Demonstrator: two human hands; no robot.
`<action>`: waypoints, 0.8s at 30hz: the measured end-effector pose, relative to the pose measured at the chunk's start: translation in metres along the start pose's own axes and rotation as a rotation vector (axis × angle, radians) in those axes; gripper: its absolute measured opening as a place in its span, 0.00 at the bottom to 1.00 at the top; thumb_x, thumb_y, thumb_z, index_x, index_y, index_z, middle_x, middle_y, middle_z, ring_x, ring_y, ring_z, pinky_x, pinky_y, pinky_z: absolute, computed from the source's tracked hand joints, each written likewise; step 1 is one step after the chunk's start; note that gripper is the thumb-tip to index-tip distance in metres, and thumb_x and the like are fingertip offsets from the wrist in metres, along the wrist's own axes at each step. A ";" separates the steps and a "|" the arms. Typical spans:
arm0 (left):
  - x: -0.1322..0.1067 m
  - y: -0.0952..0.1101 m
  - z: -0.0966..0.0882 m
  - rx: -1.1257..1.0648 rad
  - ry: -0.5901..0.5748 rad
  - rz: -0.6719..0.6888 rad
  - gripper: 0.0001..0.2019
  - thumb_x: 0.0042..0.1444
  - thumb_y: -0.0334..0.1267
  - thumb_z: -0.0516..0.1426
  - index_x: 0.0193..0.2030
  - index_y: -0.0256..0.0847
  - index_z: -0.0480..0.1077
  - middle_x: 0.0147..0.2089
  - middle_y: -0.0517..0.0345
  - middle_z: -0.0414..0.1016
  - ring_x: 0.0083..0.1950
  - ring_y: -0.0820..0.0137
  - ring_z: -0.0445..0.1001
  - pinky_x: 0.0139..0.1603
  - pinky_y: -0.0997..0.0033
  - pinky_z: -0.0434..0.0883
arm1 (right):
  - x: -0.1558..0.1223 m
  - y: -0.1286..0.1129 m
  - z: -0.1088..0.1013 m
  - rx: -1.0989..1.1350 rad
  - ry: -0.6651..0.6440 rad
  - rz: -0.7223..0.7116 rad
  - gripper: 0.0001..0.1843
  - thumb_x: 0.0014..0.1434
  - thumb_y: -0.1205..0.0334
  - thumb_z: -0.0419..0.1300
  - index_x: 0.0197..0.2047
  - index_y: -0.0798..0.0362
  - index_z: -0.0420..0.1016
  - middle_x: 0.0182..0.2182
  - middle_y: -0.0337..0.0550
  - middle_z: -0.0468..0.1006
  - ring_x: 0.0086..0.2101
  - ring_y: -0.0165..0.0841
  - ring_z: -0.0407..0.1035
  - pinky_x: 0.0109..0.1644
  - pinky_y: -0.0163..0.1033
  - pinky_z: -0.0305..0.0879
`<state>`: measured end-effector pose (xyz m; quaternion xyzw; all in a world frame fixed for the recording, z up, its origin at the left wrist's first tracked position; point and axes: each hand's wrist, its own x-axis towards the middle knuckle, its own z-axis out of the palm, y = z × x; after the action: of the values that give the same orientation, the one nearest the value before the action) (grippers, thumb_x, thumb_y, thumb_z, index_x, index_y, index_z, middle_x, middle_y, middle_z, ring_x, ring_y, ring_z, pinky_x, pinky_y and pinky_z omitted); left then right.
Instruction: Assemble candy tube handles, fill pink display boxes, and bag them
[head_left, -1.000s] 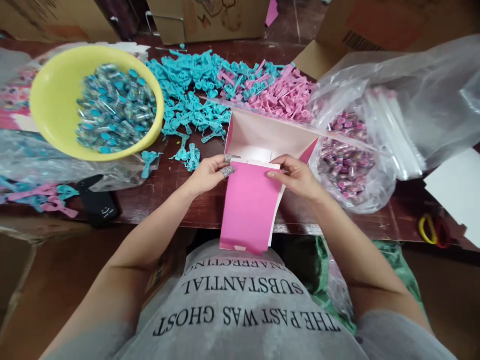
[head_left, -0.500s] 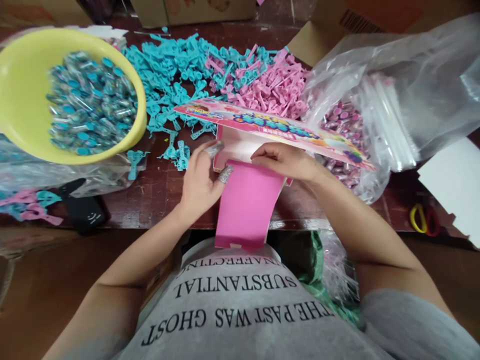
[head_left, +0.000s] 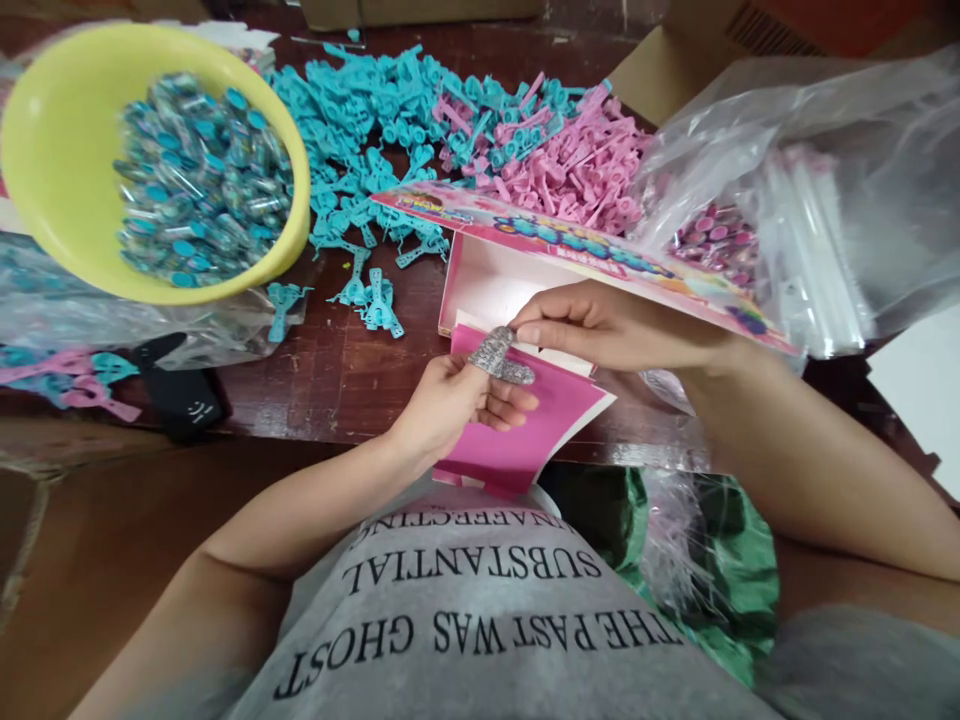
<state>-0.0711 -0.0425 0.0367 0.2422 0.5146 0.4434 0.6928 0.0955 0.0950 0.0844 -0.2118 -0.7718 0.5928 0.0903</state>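
The left arm slants up from the lower left; the left hand, at centre, curls its fingers loosely, two digits wrapped in grey. The right arm reaches in from the right, the right hand bringing thumb and forefinger together beside them.

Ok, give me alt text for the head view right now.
The left hand and right hand meet over the pink flap of an open box. Beyond lie turquoise clips and pink clips; a yellow bowl of small capped tubes sits at left.
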 end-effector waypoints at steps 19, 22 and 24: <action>-0.007 0.003 -0.007 0.062 0.090 0.081 0.19 0.62 0.55 0.65 0.34 0.39 0.78 0.30 0.52 0.85 0.26 0.69 0.81 0.31 0.70 0.80 | -0.002 -0.004 0.005 0.126 -0.013 0.180 0.22 0.64 0.35 0.67 0.36 0.45 0.85 0.27 0.37 0.79 0.26 0.30 0.69 0.28 0.38 0.64; -0.013 -0.002 -0.008 0.103 0.070 0.162 0.13 0.62 0.49 0.66 0.37 0.40 0.79 0.35 0.52 0.87 0.31 0.69 0.82 0.39 0.68 0.81 | -0.001 0.000 0.009 0.136 0.012 0.147 0.21 0.66 0.37 0.66 0.35 0.45 0.84 0.30 0.38 0.83 0.29 0.31 0.74 0.30 0.38 0.69; -0.017 -0.008 -0.009 0.133 0.051 0.212 0.12 0.63 0.48 0.65 0.37 0.41 0.79 0.37 0.53 0.87 0.37 0.68 0.84 0.46 0.65 0.81 | 0.000 0.005 0.012 0.155 -0.041 0.125 0.17 0.63 0.40 0.70 0.37 0.45 0.83 0.32 0.38 0.85 0.31 0.32 0.76 0.31 0.38 0.71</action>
<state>-0.0782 -0.0623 0.0360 0.3293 0.5319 0.4853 0.6108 0.0922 0.0859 0.0765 -0.2398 -0.7106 0.6593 0.0532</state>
